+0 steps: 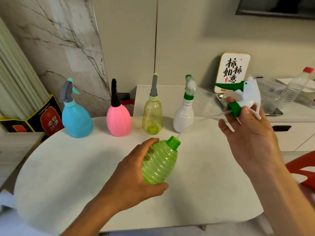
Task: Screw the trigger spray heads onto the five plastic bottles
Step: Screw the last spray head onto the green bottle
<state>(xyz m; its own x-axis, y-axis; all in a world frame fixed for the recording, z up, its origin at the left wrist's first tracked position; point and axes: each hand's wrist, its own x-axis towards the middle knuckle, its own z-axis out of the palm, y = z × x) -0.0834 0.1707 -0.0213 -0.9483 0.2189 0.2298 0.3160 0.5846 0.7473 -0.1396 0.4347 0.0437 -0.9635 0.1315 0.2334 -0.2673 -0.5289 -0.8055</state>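
Left hand (136,178) gripping ribbed translucent green bottle (159,162), right hand (250,133) pinching white trigger sprayer (245,96)

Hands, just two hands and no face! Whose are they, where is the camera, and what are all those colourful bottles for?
The camera sits on a person's head and looks down, so you see only that person's own arms. The left hand grips a green ribbed bottle with an open neck. The right hand holds a white and green trigger spray head; its thin tube points toward the neck. On the white table behind stand four bottles with heads already on: a blue bottle, a pink bottle, a yellow bottle and a white bottle.
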